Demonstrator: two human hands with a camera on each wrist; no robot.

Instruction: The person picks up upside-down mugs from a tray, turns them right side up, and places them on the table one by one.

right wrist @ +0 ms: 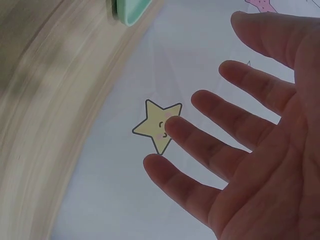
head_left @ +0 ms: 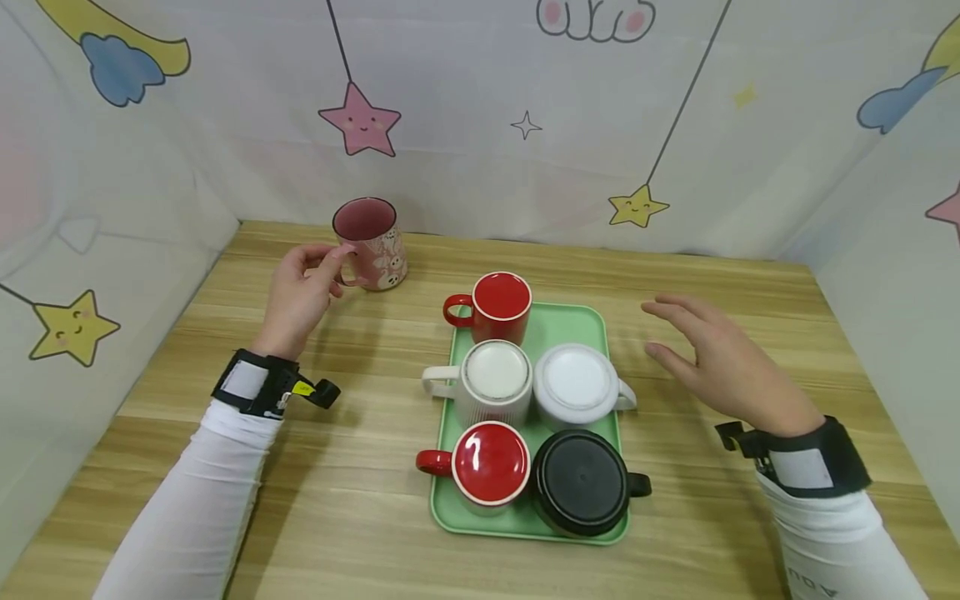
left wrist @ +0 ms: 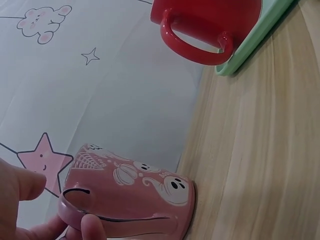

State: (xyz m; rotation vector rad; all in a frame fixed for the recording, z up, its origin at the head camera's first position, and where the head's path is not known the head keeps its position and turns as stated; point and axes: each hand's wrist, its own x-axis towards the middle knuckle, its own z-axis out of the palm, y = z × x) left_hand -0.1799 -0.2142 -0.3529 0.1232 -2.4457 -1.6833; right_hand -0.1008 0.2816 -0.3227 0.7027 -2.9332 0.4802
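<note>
In the head view, a pink mug [head_left: 381,260] with ghost drawings stands upright at the back left of the table. My left hand [head_left: 302,287] is at its handle, and in the left wrist view its fingers [left wrist: 92,227] curl round that handle while the thumb stays apart. My right hand [head_left: 723,367] hovers right of the green tray [head_left: 570,315], fingers loosely extended and holding nothing. Bottom-up on the tray sit a back red mug [head_left: 501,304], a ribbed white mug [head_left: 495,379], a plain white mug [head_left: 576,387], a front red mug [head_left: 491,467] and a black mug [head_left: 583,483].
A wooden table [head_left: 360,500] carries everything. Behind it hangs a pale cloth [head_left: 465,183] printed with stars, which also closes off both sides. Handles of the mugs stick out past the tray's left and right edges.
</note>
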